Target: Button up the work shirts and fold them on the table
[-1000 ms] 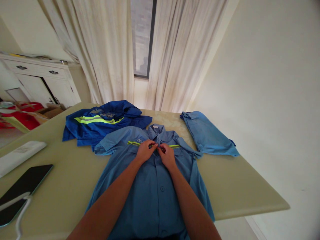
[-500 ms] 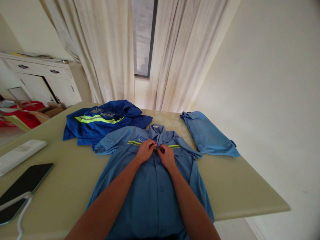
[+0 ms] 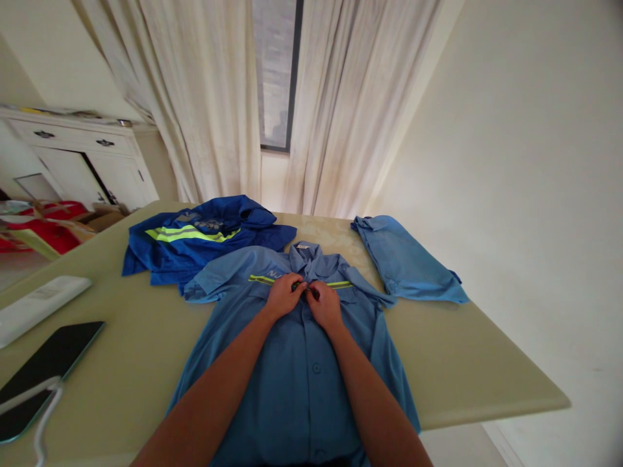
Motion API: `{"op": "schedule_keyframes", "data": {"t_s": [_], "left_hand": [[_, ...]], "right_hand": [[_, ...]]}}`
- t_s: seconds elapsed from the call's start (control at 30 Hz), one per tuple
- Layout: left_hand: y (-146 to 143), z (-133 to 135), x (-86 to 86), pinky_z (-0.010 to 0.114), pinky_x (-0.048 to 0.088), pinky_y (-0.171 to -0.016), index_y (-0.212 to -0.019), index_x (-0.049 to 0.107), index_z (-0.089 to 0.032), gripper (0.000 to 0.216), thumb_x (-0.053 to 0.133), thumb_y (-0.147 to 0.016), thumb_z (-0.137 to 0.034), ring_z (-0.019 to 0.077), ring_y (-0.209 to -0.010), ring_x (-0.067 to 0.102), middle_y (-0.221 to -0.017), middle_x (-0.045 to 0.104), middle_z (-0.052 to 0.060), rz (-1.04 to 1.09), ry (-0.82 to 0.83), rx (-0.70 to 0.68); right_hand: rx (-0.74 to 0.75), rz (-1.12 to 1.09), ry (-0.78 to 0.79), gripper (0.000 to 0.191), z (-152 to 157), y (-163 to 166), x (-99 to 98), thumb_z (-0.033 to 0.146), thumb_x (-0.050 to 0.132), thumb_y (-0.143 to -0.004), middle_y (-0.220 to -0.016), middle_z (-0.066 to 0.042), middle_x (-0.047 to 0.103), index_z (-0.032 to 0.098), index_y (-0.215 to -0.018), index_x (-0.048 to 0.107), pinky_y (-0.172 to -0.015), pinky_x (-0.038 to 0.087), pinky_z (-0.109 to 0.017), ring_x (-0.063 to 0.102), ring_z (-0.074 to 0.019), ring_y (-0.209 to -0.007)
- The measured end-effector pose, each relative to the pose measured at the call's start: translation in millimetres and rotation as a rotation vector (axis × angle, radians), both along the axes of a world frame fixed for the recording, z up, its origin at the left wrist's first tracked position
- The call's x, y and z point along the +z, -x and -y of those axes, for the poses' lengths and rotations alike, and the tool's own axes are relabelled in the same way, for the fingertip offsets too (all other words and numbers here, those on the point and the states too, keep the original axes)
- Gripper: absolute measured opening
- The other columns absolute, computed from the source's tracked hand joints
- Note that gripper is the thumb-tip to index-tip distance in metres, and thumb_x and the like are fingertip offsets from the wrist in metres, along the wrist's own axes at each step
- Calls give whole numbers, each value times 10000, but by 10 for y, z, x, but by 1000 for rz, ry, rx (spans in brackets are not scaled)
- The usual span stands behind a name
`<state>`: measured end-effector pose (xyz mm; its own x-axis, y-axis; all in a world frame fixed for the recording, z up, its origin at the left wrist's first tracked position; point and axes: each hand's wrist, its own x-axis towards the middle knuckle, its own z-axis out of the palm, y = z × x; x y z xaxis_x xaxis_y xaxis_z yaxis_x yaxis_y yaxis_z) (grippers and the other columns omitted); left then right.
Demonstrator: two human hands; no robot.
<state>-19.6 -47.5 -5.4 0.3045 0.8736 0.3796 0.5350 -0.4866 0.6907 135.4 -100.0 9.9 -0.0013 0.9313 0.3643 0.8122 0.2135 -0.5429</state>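
Note:
A light blue short-sleeved shirt (image 3: 296, 376) with a yellow-green chest stripe lies face up on the pale green table (image 3: 448, 363), collar away from me. My left hand (image 3: 283, 297) and my right hand (image 3: 325, 303) meet at the top of its front placket, just below the collar. Both are closed in a pinch on the shirt's front edges near a button. The buttons lower down look done up.
A dark blue jacket (image 3: 195, 237) with a reflective stripe lies crumpled at the back left. A second light blue garment (image 3: 406, 263) lies at the back right. A dark tablet (image 3: 41, 370) with a white cable and a white remote-like device (image 3: 39, 305) sit at the left. Curtains hang behind.
My fingers shift slightly at the shirt's top button; both hands stay in the same spot. The view has barely moved.

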Motion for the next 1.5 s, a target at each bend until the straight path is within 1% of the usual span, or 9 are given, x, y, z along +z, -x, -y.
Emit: {"op": "schedule_keyframes", "data": {"t_s": [0.57,0.8,0.97,1.03,1.1,1.17,1.3,1.4,1.5], "left_hand": [[-41,54,81,338,451,-826,-869,659,-204,105,580,-924,-247,207,-871,619,-913,701,49,-55,-21,10],[-70,55,96,302,420,-733,-801,594,-206,234,516,-973,-343,185,-788,591,-833,654,29,-1,-26,36],[-84,88,122,296,402,-670,-721,562,-208,364,510,-991,-446,174,-688,561,-720,616,8,-22,41,80],[-84,148,177,327,429,-743,-785,600,-207,330,511,-996,-444,207,-771,585,-803,652,41,-66,-34,168],[-78,226,242,383,429,-883,-975,646,-202,219,545,-983,-397,263,-971,591,-1029,681,97,-105,-167,270],[-66,298,283,423,400,-970,-1099,642,-214,198,559,-974,-343,292,-1091,558,-1153,660,115,-170,-254,252],[-46,350,218,406,425,-948,-1047,673,-235,156,542,-968,-267,263,-1043,584,-1088,665,86,-336,-199,-63],[-41,314,127,421,411,-1011,-1140,667,-259,216,552,-958,-251,263,-1140,577,-1228,653,80,-353,-166,-92],[-38,297,128,475,331,-1118,-1263,626,-272,309,564,-961,-267,283,-1274,518,-1403,589,89,-338,-203,-50]], "right_hand": [[-121,105,76,121,78,113,69,273,580,-947,-906,-31,719,213,-887,667,-699,358,-239,638,-156,-819],[-126,132,27,125,101,163,107,277,567,-956,-919,-44,723,219,-902,663,-669,349,-247,643,-165,-803],[-183,56,-10,156,42,76,32,283,545,-941,-884,-49,716,204,-864,655,-666,347,-252,619,-172,-774],[-293,-71,-41,229,-13,-23,-5,330,516,-947,-787,-44,688,198,-801,633,-652,350,-262,586,-180,-711],[-360,-213,-63,337,-64,-125,-17,419,473,-962,-673,-21,630,207,-729,594,-623,352,-269,541,-184,-642],[-353,-325,-78,391,-78,-190,6,487,435,-968,-655,-12,612,208,-746,595,-612,368,-271,534,-187,-628],[-212,-323,23,349,166,-138,92,478,539,-923,-780,-33,692,178,-1062,652,-665,434,-285,629,-208,-700],[-84,-79,137,400,578,10,77,452,687,-852,-834,-42,716,231,-1183,645,-665,442,-297,670,-229,-734],[-165,87,115,260,927,153,-4,339,656,-872,-1030,-88,716,247,-1115,673,-688,462,-308,691,-246,-848]]}}
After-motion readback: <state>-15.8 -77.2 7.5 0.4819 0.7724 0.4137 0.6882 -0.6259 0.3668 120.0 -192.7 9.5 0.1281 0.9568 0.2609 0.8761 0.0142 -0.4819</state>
